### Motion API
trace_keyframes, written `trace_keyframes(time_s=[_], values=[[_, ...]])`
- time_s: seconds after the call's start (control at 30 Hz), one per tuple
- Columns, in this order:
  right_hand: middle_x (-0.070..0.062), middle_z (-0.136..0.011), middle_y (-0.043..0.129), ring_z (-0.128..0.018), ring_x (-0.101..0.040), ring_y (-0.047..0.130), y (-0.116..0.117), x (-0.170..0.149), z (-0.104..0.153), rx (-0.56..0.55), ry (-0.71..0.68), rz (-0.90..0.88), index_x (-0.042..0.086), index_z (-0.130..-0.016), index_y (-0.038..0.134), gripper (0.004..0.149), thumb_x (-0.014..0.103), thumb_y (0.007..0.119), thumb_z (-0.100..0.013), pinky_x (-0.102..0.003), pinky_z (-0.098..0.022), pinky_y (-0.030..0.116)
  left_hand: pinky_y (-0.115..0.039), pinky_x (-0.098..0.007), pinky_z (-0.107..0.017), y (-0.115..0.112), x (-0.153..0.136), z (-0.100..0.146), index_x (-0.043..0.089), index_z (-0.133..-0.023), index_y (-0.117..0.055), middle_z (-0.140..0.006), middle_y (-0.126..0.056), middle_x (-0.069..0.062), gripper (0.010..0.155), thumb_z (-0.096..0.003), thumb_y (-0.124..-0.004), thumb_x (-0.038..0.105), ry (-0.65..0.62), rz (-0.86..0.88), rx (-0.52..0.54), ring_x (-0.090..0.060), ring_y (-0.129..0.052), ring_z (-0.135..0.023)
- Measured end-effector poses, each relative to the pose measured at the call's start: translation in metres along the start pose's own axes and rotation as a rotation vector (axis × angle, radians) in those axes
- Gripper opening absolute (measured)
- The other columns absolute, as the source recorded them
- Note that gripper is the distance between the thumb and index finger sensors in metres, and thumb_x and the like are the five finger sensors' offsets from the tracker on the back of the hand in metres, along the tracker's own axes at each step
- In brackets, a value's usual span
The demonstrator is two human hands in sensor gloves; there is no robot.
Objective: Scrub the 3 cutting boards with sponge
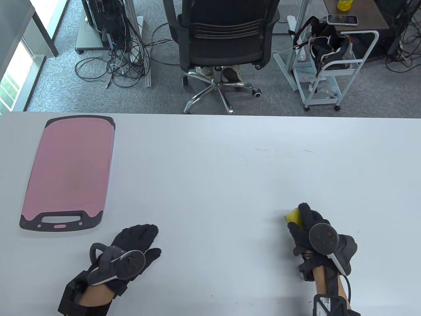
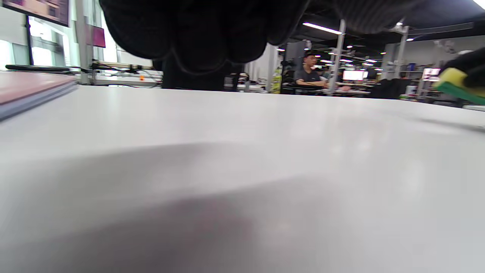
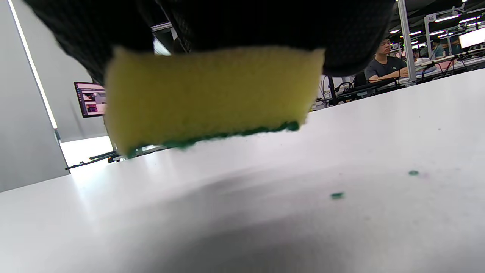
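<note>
Sponge: yellow with a green scrub layer on the underside (image 3: 212, 94), gripped in the right hand (image 1: 309, 230), lifted just clear of the surface (image 1: 210, 171) in the right wrist view.
Cutting board: one pink board with a dark handle end (image 1: 70, 171), flat at the far left, well apart from the sponge; its edge suggests more than one board stacked, count not resolvable.
Left hand: (image 1: 133, 245) palm down on the surface, fingers straight and spread, holding nothing, near the board's handle end.
Debris: small green flecks (image 3: 336, 195) on the surface under the sponge.
Step (judged): sponge in hand, scrubbing not started.
Next move (judged): carry sponge leftward to the board, green side down; left hand steadies the board.
</note>
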State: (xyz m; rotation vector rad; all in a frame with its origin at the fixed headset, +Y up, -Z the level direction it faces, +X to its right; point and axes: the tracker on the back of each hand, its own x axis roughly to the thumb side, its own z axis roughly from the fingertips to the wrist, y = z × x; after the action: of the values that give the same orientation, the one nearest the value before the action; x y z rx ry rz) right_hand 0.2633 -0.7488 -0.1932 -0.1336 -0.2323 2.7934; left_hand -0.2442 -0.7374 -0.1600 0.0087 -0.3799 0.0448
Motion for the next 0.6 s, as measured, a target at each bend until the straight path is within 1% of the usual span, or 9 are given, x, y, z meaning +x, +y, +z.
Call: trace_keyframes(time_s=[0.07,0.17,0.2,0.3,0.37,0.43,0.5,0.6], values=[[-0.011,-0.096,0.077,-0.074,-0.03,0.084,0.002,0.002,0.002,0.015,-0.023,0.017,0.016,-0.105,0.066,0.071,0.049,0.085,-0.045,-0.05,-0.055,0.074,-0.073,-0.058,-0.072,0.005,-0.026,0.001,0.021,-0.114,-0.057,-0.113,-0.073,-0.01,0.076,-0.0512,-0.068,0.062,0.105,-0.055,0.011,-0.037,-0.083,-0.099],[-0.012,-0.095,0.078,-0.073,-0.029,0.084,0.002,0.006,0.005,0.001,-0.047,0.001,0.016,-0.105,0.066,0.07,0.049,0.085,-0.045,-0.05,-0.055,0.074,-0.072,-0.059,-0.072,0.01,-0.062,0.006,0.021,-0.115,-0.056,-0.115,-0.071,-0.011,0.075,-0.0517,-0.071,0.059,0.238,-0.107,0.009,-0.038,-0.081,-0.101],[-0.012,-0.095,0.078,-0.074,-0.029,0.084,0.002,0.008,0.006,0.007,-0.059,0.001,0.016,-0.105,0.066,0.07,0.049,0.085,-0.045,-0.05,-0.055,0.074,-0.071,-0.06,-0.072,0.009,-0.078,0.008,0.021,-0.115,-0.057,-0.115,-0.071,-0.011,0.075,-0.0516,-0.072,0.058,0.284,-0.109,-0.001,-0.039,-0.08,-0.101],[-0.011,-0.096,0.077,-0.074,-0.029,0.084,0.003,0.011,0.007,0.011,-0.086,0.02,0.016,-0.105,0.066,0.07,0.049,0.085,-0.045,-0.05,-0.055,0.074,-0.071,-0.06,-0.072,0.001,-0.112,0.015,0.021,-0.115,-0.056,-0.116,-0.07,-0.012,0.076,-0.0509,-0.076,0.057,0.403,-0.123,-0.041,-0.039,-0.079,-0.102],[-0.011,-0.096,0.077,-0.074,-0.029,0.084,0.005,0.011,0.007,0.014,-0.091,0.008,0.016,-0.105,0.066,0.07,0.049,0.085,-0.045,-0.05,-0.055,0.074,-0.071,-0.061,-0.072,-0.009,-0.134,0.02,0.02,-0.115,-0.055,-0.116,-0.069,-0.013,0.077,-0.0504,-0.078,0.056,0.48,-0.116,-0.094,-0.04,-0.077,-0.103],[-0.011,-0.096,0.077,-0.074,-0.03,0.084,0.008,0.012,0.008,0.032,-0.089,-0.004,0.016,-0.105,0.066,0.07,0.049,0.085,-0.045,-0.05,-0.055,0.074,-0.069,-0.062,-0.073,-0.016,-0.147,0.024,0.019,-0.116,-0.054,-0.117,-0.067,-0.013,0.08,-0.0498,-0.078,0.057,0.515,-0.105,-0.131,-0.04,-0.075,-0.104],[-0.011,-0.096,0.077,-0.075,-0.03,0.084,0.011,0.012,0.007,0.05,-0.095,0.017,0.016,-0.105,0.066,0.071,0.049,0.085,-0.045,-0.05,-0.055,0.073,-0.068,-0.062,-0.073,-0.025,-0.157,0.026,0.019,-0.115,-0.055,-0.117,-0.068,-0.012,0.079,-0.0501,-0.079,0.056,0.55,-0.101,-0.165,-0.039,-0.074,-0.106],[-0.011,-0.096,0.077,-0.075,-0.03,0.084,0.012,0.01,0.005,0.051,-0.092,0.026,0.016,-0.105,0.066,0.07,0.049,0.085,-0.045,-0.05,-0.055,0.073,-0.066,-0.063,-0.074,-0.033,-0.16,0.024,0.023,-0.113,-0.057,-0.115,-0.069,-0.007,0.073,-0.0507,-0.08,0.054,0.548,-0.155,-0.17,-0.035,-0.072,-0.107]])
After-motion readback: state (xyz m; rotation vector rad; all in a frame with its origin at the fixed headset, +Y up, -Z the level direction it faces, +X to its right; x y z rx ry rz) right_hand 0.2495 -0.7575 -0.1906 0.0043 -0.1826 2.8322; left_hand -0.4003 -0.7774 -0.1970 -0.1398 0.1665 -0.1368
